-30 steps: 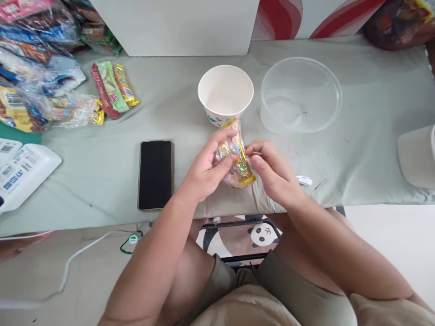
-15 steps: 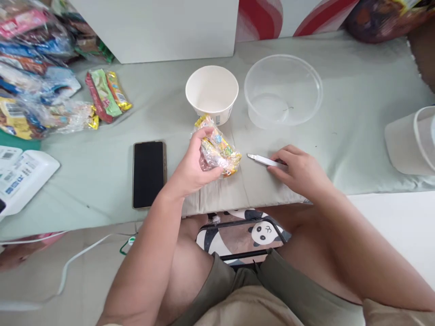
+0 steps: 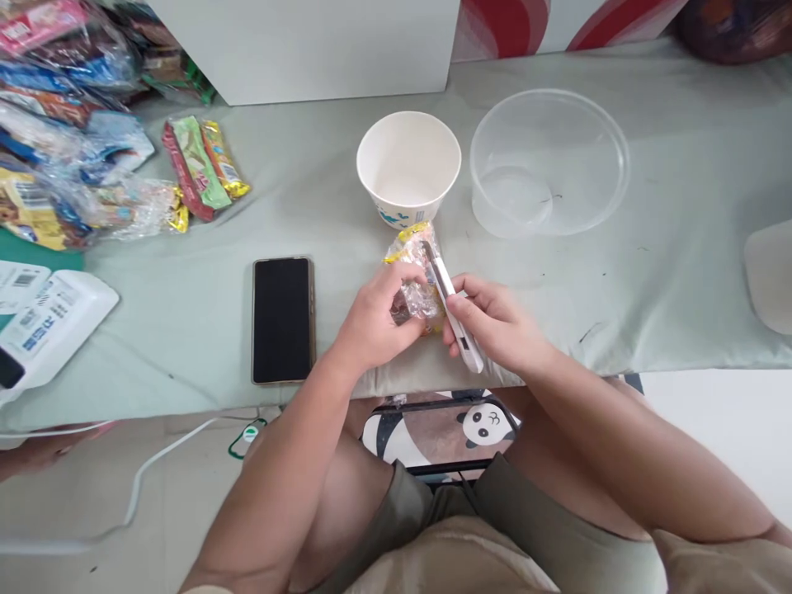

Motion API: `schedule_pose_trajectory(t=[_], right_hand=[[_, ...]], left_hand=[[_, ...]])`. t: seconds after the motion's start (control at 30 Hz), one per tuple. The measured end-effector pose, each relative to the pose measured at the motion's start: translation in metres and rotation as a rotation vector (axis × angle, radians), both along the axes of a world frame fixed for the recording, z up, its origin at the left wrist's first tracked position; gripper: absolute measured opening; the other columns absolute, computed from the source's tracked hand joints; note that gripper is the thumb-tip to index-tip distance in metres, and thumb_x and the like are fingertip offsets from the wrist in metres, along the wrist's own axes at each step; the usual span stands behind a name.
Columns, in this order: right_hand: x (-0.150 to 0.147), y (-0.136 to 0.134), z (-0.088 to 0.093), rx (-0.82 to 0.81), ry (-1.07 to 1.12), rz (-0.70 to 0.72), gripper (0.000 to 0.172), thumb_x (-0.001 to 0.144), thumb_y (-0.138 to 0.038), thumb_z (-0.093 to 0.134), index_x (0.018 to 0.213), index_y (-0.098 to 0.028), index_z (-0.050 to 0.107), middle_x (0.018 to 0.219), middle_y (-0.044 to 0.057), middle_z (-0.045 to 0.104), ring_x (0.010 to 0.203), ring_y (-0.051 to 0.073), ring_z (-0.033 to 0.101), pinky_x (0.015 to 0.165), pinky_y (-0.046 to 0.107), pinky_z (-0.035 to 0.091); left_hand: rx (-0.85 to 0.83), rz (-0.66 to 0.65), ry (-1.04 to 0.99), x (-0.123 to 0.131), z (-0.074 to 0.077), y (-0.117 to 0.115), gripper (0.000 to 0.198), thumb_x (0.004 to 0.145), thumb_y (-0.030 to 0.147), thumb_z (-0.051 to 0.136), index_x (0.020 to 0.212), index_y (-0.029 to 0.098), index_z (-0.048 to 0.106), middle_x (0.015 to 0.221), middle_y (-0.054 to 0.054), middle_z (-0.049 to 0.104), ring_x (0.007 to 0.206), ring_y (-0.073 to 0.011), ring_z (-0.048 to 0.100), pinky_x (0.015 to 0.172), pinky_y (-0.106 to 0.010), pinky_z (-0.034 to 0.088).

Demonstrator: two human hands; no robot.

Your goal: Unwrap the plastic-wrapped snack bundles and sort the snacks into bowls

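Note:
My left hand (image 3: pixel 380 318) is closed around a crinkled clear snack packet (image 3: pixel 412 239) with yellow and coloured print. My right hand (image 3: pixel 495 322) grips a white utility knife (image 3: pixel 456 318), held slanting with its tip up at the packet. Whether the blade touches the wrapping I cannot tell. Just behind the packet stands a white paper bowl (image 3: pixel 408 165) with blue print low on its side. To the right of that is a round clear plastic tub (image 3: pixel 550 165), with a few dark thread-like bits at it.
A dark-screened phone (image 3: pixel 283 322) lies left of my hands. Snack bars (image 3: pixel 199 165) and a heap of wrapped snacks (image 3: pixel 68 140) fill the back left. A white labelled container (image 3: pixel 55 322) sits front left, a white tub (image 3: pixel 770 276) far right. Behind stands a white box (image 3: pixel 309 49).
My right hand has lifted the utility knife off the cloth and brought it left to the packet, turning it upright. The packet has turned in my left hand. The view has shifted slightly.

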State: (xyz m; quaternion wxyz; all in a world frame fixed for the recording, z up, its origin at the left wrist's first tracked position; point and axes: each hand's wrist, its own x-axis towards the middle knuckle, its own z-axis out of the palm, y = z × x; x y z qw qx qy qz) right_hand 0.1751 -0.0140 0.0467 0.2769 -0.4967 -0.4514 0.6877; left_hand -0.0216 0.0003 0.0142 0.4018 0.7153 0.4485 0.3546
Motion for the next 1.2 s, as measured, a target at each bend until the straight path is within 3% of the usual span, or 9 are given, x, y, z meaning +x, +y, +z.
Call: schedule_pose_trajectory(t=[0.13,0.23,0.47,0.7,0.83,0.97,1.03,1.1,1.2], right_hand=[[-0.002,0.001,0.004,0.021,-0.058,0.035,0.05,0.086,-0.067,0.07,0.075,-0.02,0.058,0.061,0.001,0.065,0.048,0.012,0.06,0.048,0.025,0.048],[-0.001,-0.001,0.008,-0.008,-0.101,0.045,0.053,0.084,-0.069,0.071,0.068,-0.02,0.058,0.057,0.001,0.062,0.046,0.012,0.057,0.046,0.025,0.046],[-0.001,-0.014,0.009,0.024,-0.163,0.174,0.049,0.088,-0.061,0.067,0.064,-0.021,0.056,0.055,0.0,0.061,0.047,0.012,0.055,0.048,0.025,0.041],[0.003,-0.02,0.011,0.165,-0.344,0.325,0.047,0.094,-0.055,0.057,0.062,-0.02,0.056,0.054,0.001,0.061,0.048,0.011,0.049,0.05,0.025,0.037],[0.018,-0.014,0.01,0.431,-0.567,0.355,0.043,0.097,-0.049,0.05,0.066,-0.02,0.059,0.053,0.001,0.056,0.049,0.012,0.045,0.052,0.027,0.033],[0.045,-0.004,-0.004,0.747,-1.082,0.131,0.03,0.095,-0.042,0.054,0.086,-0.022,0.075,0.078,0.008,0.069,0.065,0.021,0.059,0.059,0.032,0.037],[0.051,-0.002,-0.011,0.841,-1.226,0.039,0.028,0.094,-0.039,0.057,0.101,-0.022,0.078,0.095,0.013,0.072,0.081,0.028,0.065,0.067,0.038,0.045],[0.047,-0.004,-0.014,0.942,-1.191,-0.022,0.031,0.094,-0.039,0.059,0.114,-0.021,0.074,0.103,0.015,0.072,0.092,0.031,0.067,0.078,0.045,0.053],[0.025,-0.014,-0.012,1.087,-0.879,0.026,0.042,0.094,-0.047,0.065,0.128,-0.022,0.066,0.112,0.015,0.07,0.099,0.03,0.067,0.085,0.046,0.058]], left_hand=[[-0.008,0.019,-0.046,-0.004,-0.002,-0.001,0.052,0.072,0.01,0.065,0.12,0.029,0.053,0.106,0.001,0.069,0.069,-0.013,0.057,0.065,-0.029,0.048],[-0.004,0.086,-0.034,-0.006,0.002,0.001,0.04,0.076,0.015,0.065,0.114,0.026,0.058,0.109,-0.001,0.071,0.078,-0.0158,0.061,0.072,-0.032,0.05],[0.078,0.213,-0.208,-0.009,0.009,0.003,0.03,0.075,0.016,0.067,0.101,0.025,0.058,0.099,0.0,0.068,0.073,-0.0141,0.057,0.066,-0.03,0.048],[0.085,0.386,-0.274,-0.025,0.005,0.008,0.039,0.077,0.042,0.08,0.103,0.028,0.054,0.111,-0.004,0.063,0.106,-0.0233,0.062,0.091,-0.038,0.054],[0.007,0.484,-0.484,-0.034,0.007,0.013,0.043,0.075,0.045,0.079,0.104,0.032,0.05,0.106,-0.002,0.059,0.091,-0.0193,0.061,0.076,-0.033,0.053],[-0.197,0.441,-0.666,-0.04,0.014,0.016,0.04,0.084,0.066,0.058,0.098,0.029,0.053,0.093,-0.004,0.056,0.078,-0.0198,0.06,0.064,-0.033,0.05],[-0.272,0.405,-0.648,-0.039,0.016,0.015,0.044,0.083,0.069,0.06,0.097,0.028,0.056,0.089,-0.003,0.056,0.072,-0.0182,0.059,0.061,-0.032,0.049],[-0.327,0.343,-0.603,-0.034,0.015,0.01,0.042,0.079,0.062,0.073,0.103,0.03,0.059,0.089,-0.001,0.059,0.068,-0.0158,0.058,0.06,-0.03,0.048],[-0.434,0.16,-0.55,-0.021,0.012,0.001,0.051,0.079,0.054,0.08,0.12,0.036,0.057,0.101,-0.001,0.067,0.079,-0.018,0.066,0.065,-0.03,0.054]])
